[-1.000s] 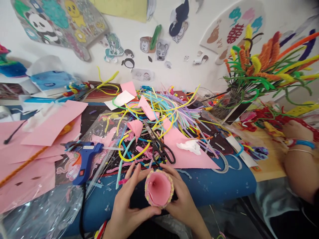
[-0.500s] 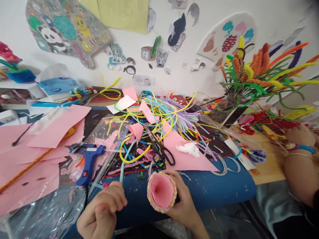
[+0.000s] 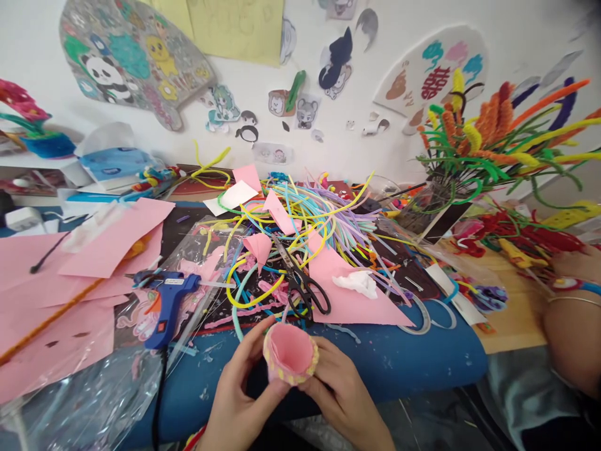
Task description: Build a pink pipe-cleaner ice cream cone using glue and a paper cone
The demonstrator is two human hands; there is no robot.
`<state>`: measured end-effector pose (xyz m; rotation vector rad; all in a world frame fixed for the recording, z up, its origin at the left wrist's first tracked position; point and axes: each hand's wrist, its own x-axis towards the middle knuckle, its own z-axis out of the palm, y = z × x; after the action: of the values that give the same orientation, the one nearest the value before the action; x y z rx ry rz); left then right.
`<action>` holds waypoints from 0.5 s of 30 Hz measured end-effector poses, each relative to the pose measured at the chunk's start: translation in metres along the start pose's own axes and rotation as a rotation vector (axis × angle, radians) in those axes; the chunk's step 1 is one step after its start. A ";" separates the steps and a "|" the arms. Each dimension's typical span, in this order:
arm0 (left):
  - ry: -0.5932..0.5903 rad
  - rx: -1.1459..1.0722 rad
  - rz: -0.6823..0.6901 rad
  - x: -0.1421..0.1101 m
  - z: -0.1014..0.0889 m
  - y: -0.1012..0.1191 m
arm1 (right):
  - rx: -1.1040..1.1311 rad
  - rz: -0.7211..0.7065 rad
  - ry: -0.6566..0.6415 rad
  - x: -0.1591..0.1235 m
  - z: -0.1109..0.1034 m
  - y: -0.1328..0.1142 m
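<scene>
Between my two hands is a pink paper cone (image 3: 292,352) with a fuzzy yellow and pink rim, its wide mouth facing up toward me. My left hand (image 3: 248,382) grips it from the left, thumb on the near side of the rim. On the other side my right hand (image 3: 340,388) has its fingers curled round the cone. Just beyond lie black scissors (image 3: 303,285) on a heap of pipe cleaners (image 3: 323,213). A blue glue gun (image 3: 169,304) rests on clear plastic at the left.
Pink paper sheets (image 3: 35,313) cover the left side. A vase of fuzzy pipe-cleaner stems (image 3: 422,200) stands at the back right. White tape rings (image 3: 417,316) lie near the blue table edge. Another person's arm (image 3: 575,319) is at the far right.
My left hand has come right and taken hold of the cone; before, it was closed, apart from the cone, by a pale blue pipe cleaner. The cone has tilted and shifted slightly left.
</scene>
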<state>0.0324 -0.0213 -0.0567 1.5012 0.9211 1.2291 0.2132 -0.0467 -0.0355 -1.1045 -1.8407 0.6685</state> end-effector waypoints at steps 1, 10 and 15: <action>0.023 -0.047 0.007 0.001 -0.001 0.001 | -0.030 -0.026 -0.025 -0.002 -0.004 -0.001; 0.098 -0.079 0.033 -0.003 0.000 -0.005 | -0.102 0.044 0.156 -0.029 -0.027 -0.013; 0.087 -0.036 0.049 -0.006 -0.001 -0.010 | 0.009 -0.057 0.350 -0.026 -0.025 -0.014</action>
<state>0.0302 -0.0244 -0.0678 1.4595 0.9191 1.3483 0.2352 -0.0762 -0.0228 -1.0828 -1.5603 0.4181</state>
